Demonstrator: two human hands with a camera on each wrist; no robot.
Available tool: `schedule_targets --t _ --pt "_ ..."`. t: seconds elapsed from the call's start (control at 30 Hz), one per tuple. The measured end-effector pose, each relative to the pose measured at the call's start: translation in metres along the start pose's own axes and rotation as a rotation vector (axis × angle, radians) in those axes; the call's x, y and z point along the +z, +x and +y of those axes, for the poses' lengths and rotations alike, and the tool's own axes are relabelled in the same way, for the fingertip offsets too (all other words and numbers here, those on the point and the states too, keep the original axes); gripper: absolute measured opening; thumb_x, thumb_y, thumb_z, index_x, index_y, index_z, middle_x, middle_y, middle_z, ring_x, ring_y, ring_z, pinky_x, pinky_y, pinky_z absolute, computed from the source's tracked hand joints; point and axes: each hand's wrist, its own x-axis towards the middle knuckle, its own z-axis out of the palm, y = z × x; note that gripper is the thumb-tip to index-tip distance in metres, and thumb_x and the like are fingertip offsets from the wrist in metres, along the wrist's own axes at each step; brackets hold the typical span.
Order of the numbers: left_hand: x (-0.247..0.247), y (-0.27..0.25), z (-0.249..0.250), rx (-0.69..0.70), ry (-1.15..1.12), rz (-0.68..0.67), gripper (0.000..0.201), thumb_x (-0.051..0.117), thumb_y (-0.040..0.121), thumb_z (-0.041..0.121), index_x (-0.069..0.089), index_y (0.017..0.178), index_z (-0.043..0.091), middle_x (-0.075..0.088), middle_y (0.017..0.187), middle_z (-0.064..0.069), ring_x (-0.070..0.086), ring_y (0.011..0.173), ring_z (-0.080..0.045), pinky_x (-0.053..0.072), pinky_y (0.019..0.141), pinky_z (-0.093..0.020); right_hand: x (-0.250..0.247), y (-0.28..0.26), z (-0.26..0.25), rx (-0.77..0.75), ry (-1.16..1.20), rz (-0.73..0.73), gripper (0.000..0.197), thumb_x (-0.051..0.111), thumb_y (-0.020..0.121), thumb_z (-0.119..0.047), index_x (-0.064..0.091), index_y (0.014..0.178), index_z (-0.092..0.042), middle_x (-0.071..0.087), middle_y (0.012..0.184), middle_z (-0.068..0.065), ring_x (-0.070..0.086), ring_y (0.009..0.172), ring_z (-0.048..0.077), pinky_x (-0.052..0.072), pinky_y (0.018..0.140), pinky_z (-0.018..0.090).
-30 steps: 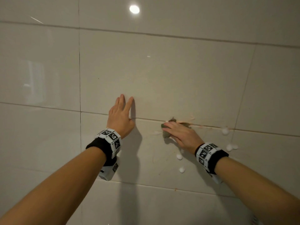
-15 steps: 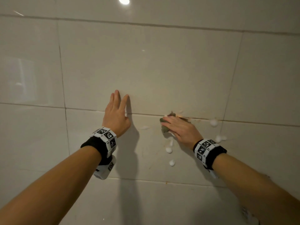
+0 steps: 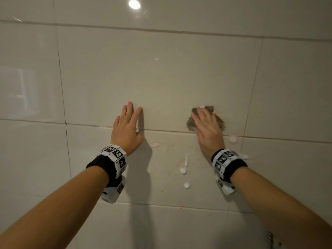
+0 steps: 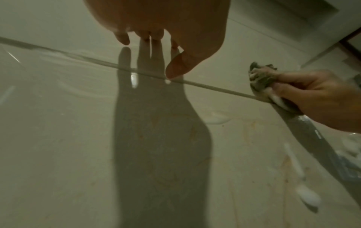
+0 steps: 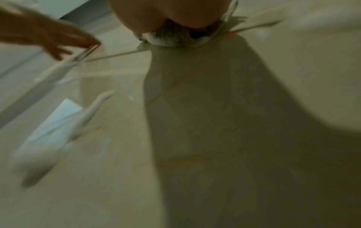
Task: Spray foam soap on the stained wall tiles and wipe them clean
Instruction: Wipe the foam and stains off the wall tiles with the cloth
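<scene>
Nearest the head camera, both forearms reached up toward the wall tiles (image 3: 161, 78), each wrist wearing a black band with a marker cuff (image 3: 115, 153).

Step in hand, as I judged it: wiping foam and stain off the tiles, partway done. Foam blobs (image 3: 183, 170) sat on the lower tile below and between the hands, one more (image 3: 233, 139) just right of the right wrist line, and faint orange stain streaks (image 3: 168, 175) ran beside them. To do it well: keep flat pressure on the cloth, sweep down through the blobs and streaks, work the grout line (image 3: 165, 130), and turn the cloth to a clean face so the orange isn't smeared about. A loose grip could let the cloth slide on the wet, glossy tile.

Left hand (image 3: 125, 128) lay flat on the wall, fingers straight and close together, thumb out, palm across the grout line; holding nothing, it looked like a brace.

Right hand (image 3: 206, 130) pressed a grey-green cloth (image 3: 191, 121) against the tile just above the grout line, fingers stretched over it. In the left wrist view the fingers (image 4: 289, 78) curled around the bunched cloth with foam on it. The right wrist view was blurred, showing only cloth and foam under the palm.
</scene>
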Motion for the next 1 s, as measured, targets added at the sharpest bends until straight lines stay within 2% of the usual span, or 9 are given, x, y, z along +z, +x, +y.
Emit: schedule_targets --t 0.07,0.13,0.23,0.4,0.53,0.67,0.8,0.9,1.0 --pt "-0.002 0.000 -0.007 0.024 -0.003 -0.001 0.083 0.052 0.080 0.005 0.022 0.156 0.019 0.004 0.166 -0.007 0.002 0.153 -0.024 0.013 0.123 -0.046 0.020 -0.014 -0.023 -0.137 -0.052 -0.056 0.067 0.069 0.077 0.015 0.056 0.140 -0.006 0.049 0.150 0.016 0.037 0.143 0.030 0.016 0.120 0.046" --pt "-0.004 0.000 -0.012 0.051 -0.012 -0.004 0.083 0.054 0.079 0.003 0.025 0.156 0.017 0.007 0.166 -0.008 0.005 0.153 -0.025 0.016 0.122 -0.047 0.035 -0.032 -0.035 -0.269 -0.087 -0.151 0.070 0.074 0.074 0.011 0.058 0.140 -0.009 0.048 0.152 0.013 0.037 0.144 0.029 0.020 0.120 0.047" --pt "-0.007 0.003 -0.021 0.089 -0.008 -0.002 0.084 0.057 0.076 0.001 0.028 0.155 0.015 0.009 0.166 -0.009 0.008 0.153 -0.027 0.021 0.121 -0.049 0.040 -0.034 -0.031 -0.332 -0.117 -0.218 0.071 0.077 0.075 0.006 0.057 0.141 -0.011 0.044 0.155 0.011 0.035 0.146 0.028 0.026 0.117 0.048" --pt "-0.016 0.008 -0.028 -0.001 -0.009 0.011 0.087 0.058 0.078 0.003 0.022 0.156 0.014 -0.002 0.165 -0.017 -0.001 0.152 -0.035 0.016 0.121 -0.049 0.033 0.012 -0.035 -0.263 -0.154 -0.190 0.078 0.079 0.072 0.008 0.053 0.143 -0.011 0.045 0.154 0.012 0.037 0.144 0.030 0.027 0.115 0.051" --pt "-0.030 0.011 -0.041 -0.077 -0.012 0.017 0.088 0.055 0.080 0.004 0.016 0.157 0.014 -0.005 0.165 -0.017 -0.002 0.152 -0.034 0.013 0.123 -0.046 0.036 0.073 -0.055 -0.149 -0.127 -0.148 0.066 0.073 0.084 0.004 0.051 0.145 -0.008 0.042 0.156 0.015 0.037 0.144 0.034 0.027 0.115 0.056" --pt "-0.051 0.012 -0.068 -0.097 0.004 0.031 0.082 0.049 0.085 0.009 0.015 0.158 0.024 -0.005 0.166 -0.012 -0.003 0.153 -0.031 0.011 0.123 -0.047 0.044 0.148 -0.083 -0.058 -0.089 -0.168 0.052 0.060 0.096 -0.008 0.048 0.147 -0.006 0.035 0.159 0.017 0.030 0.148 0.037 0.020 0.119 0.057" --pt "-0.074 0.013 -0.097 -0.196 0.039 0.000 0.084 0.050 0.085 0.014 0.010 0.157 0.030 -0.008 0.166 -0.009 -0.002 0.152 -0.034 0.016 0.120 -0.056 0.058 0.209 -0.119 -0.006 -0.084 -0.200 0.052 0.050 0.102 -0.014 0.039 0.153 -0.009 0.022 0.165 0.013 0.015 0.153 0.034 0.008 0.122 0.053" --pt "-0.086 0.012 -0.113 -0.278 0.078 -0.058 0.081 0.049 0.089 0.022 0.007 0.154 0.043 -0.013 0.165 -0.001 -0.002 0.150 -0.040 0.022 0.114 -0.065 0.076 0.217 -0.150 -0.037 -0.115 -0.226 0.055 0.052 0.101 -0.017 0.038 0.153 -0.011 0.023 0.165 0.011 0.015 0.152 0.036 0.011 0.120 0.056" --pt "-0.093 0.011 -0.125 -0.330 0.069 -0.081 0.084 0.051 0.088 0.021 0.003 0.155 0.043 -0.015 0.165 -0.002 -0.002 0.150 -0.039 0.027 0.111 -0.066 0.101 0.180 -0.170 -0.229 -0.215 -0.258 0.067 0.071 0.086 -0.016 0.047 0.148 -0.013 0.038 0.159 0.010 0.032 0.145 0.042 0.025 0.114 0.061"
